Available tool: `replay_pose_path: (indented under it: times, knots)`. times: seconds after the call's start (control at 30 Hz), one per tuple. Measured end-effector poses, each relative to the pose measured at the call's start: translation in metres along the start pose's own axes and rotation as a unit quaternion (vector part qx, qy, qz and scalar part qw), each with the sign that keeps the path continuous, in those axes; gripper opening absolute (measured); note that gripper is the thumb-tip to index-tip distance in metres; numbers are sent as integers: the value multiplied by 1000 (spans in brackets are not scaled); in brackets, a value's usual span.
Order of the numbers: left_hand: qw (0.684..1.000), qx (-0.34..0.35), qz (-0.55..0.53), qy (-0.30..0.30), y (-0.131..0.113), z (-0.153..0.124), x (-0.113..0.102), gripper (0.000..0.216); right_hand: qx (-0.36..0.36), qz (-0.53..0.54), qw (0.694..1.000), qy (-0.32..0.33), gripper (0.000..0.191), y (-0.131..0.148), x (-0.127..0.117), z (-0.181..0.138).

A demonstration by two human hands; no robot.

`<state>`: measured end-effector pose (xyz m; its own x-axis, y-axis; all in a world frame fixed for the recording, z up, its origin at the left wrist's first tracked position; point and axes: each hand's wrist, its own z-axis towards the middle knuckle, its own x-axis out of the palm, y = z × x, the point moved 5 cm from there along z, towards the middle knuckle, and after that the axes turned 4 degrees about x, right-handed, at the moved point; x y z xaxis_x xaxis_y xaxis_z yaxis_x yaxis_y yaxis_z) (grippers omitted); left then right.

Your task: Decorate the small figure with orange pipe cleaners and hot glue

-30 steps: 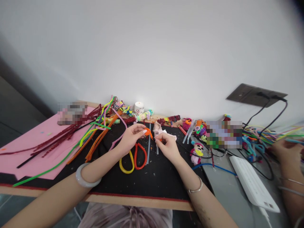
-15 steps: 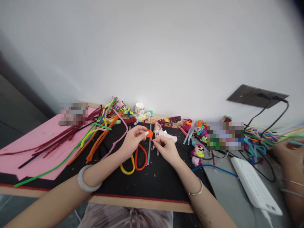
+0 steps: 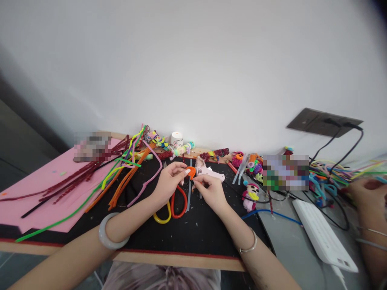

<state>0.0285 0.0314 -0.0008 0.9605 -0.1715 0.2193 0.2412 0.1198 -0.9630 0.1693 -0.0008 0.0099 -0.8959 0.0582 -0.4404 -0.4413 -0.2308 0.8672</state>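
Between my fingertips is a short orange pipe cleaner (image 3: 191,172), bent into a curl. My left hand (image 3: 171,180) pinches its left side, while my right hand (image 3: 211,190) closes thumb and finger at its lower right end. Beneath them on the black mat lies a pair of scissors (image 3: 179,203) with one red and one yellow handle loop; their blades are mostly hidden by my left hand. Just behind my right hand rests a pale pink glue gun (image 3: 211,173). A translucent glue stick (image 3: 189,197) lies beside the scissors.
Many coloured pipe cleaners (image 3: 121,177) spread over pink sheets (image 3: 27,201) at left. Small fuzzy figures, one a pink-and-white doll (image 3: 250,197), and a white tape roll (image 3: 177,139) line the back. A white power strip (image 3: 325,235) and cables lie right, near another person's hand (image 3: 367,197).
The orange pipe cleaner has turned and now shows a rounder curl between my fingers. Both my hands have shifted only slightly.
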Motion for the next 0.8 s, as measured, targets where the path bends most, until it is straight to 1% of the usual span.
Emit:
replay_pose_path:
  times: [0.23, 0.43, 0.57, 0.67, 0.8]
  knots:
    - [999, -26, -17, 17, 1, -2, 3, 23, -5, 7, 1000, -19, 13, -2, -2, -1]
    - [999, -17, -25, 29, 1, -2, 3, 23, -2, 14, 999, -31, 12, -2, -4, 0]
    - [998, -24, -28, 42, 0, -3, 5, 25, 3, 29, 999, -31, 13, -2, -4, 1]
    - [998, -28, -32, 46, -1, -4, 7, 28, 13, 47, 998, -26, 14, -3, -4, 1]
    - [998, -29, -28, 43, -1, -4, 7, 32, 45, 84, 995, -22, 15, -6, -3, 2]
